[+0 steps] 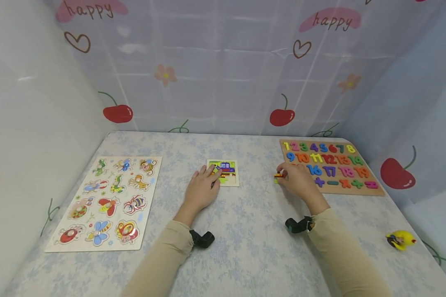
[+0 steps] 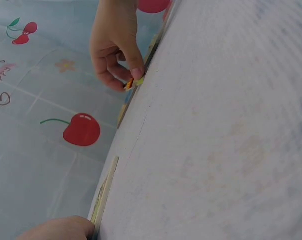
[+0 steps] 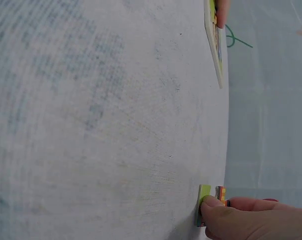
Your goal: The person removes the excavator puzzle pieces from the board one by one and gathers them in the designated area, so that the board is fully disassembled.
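My left hand (image 1: 202, 189) rests with its fingers spread over the left part of a small framed jigsaw puzzle (image 1: 236, 181), which shows a purple vehicle on a green ground. Those fingers hide part of the picture. To the right, beside the number board, my right hand (image 1: 301, 180) pinches a small puzzle piece (image 1: 278, 175) between thumb and fingers. Seen from the right wrist, a green part (image 3: 203, 192) lies under the thumb and an orange-and-black part (image 3: 221, 192) stands behind it. Whether these are one piece or two, I cannot tell.
A wooden number board (image 1: 351, 189) lies at the right, partly behind my right hand. At the left lies a white insect puzzle board (image 1: 109, 219). A yellow toy (image 1: 401, 239) sits near the right edge of the patterned table (image 1: 245, 251). A printed curtain (image 1: 215, 82) hangs behind.
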### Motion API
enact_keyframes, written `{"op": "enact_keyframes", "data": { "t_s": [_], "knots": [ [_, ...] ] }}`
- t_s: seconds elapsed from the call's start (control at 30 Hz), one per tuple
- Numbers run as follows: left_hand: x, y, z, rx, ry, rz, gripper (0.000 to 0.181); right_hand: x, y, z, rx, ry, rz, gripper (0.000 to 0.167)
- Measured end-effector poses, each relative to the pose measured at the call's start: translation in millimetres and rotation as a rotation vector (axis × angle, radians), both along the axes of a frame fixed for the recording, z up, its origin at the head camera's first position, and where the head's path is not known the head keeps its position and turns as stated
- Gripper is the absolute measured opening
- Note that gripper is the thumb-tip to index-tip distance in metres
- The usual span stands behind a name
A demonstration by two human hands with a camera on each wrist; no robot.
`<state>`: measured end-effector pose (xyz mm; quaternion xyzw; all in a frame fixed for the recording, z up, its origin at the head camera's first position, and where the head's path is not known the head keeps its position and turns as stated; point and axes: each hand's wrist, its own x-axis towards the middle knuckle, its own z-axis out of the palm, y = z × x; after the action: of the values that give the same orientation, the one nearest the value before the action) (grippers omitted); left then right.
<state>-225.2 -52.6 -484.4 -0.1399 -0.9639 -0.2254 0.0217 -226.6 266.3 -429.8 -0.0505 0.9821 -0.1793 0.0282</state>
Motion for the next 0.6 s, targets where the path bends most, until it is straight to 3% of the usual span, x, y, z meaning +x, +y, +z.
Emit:
{"op": "enact_keyframes", "data": {
  "t_s": [0.13,0.3,0.43,0.6],
  "knots": [
    [-0.5,0.0,0.5,-0.004,-0.003,0.002,0.046,-0.2,-2,-0.9,0.079,0.055,0.043,0.032],
    [-1.1,-0.3,1.1,-0.005,-0.002,0.001,0.046,-0.6,-3,-0.3,0.137,0.08,0.08,0.022],
    [-1.4,-0.5,1.1,0.014,-0.009,-0.004,0.048,-0.6,-4,0.3,0.145,0.091,0.09,0.018],
    [-2.3,-2.3,0.7,0.04,-0.017,-0.01,0.051,-1.0,-13,-1.1,0.069,0.062,0.048,0.027]
  ]
}}
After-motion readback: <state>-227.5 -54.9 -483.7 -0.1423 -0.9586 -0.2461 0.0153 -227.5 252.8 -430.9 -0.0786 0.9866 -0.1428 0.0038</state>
